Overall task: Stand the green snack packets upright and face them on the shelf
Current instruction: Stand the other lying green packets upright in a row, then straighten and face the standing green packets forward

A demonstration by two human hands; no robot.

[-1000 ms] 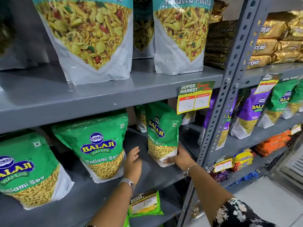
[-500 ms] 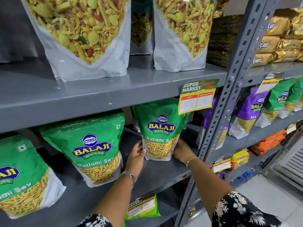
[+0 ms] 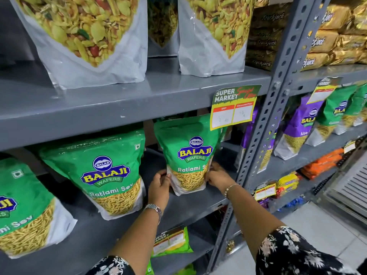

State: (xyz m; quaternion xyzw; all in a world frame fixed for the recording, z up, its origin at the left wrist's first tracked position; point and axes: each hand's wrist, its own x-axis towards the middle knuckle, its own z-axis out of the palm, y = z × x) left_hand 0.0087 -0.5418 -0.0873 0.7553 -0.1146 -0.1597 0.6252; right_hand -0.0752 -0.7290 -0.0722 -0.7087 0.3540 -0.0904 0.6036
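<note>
Three green Balaji Ratlami Sev packets stand on the grey middle shelf (image 3: 188, 207). The right packet (image 3: 188, 153) is upright with its label facing out. My left hand (image 3: 159, 185) grips its lower left edge and my right hand (image 3: 215, 176) grips its lower right edge. The middle packet (image 3: 107, 173) stands to the left of my left hand, tilted slightly. The left packet (image 3: 21, 207) leans at the frame's left edge, partly cut off.
A price tag (image 3: 234, 106) hangs from the upper shelf over the held packet's top right. Large white mixture pouches (image 3: 95, 40) stand above. A perforated upright post (image 3: 264, 135) borders the bay on the right; purple and green packets (image 3: 303, 124) fill the neighbouring bay.
The right packet has turned from side-on to label-forward and stands straighter. Both hands have closed in on its lower edges, the left hand moving right from the bare shelf.
</note>
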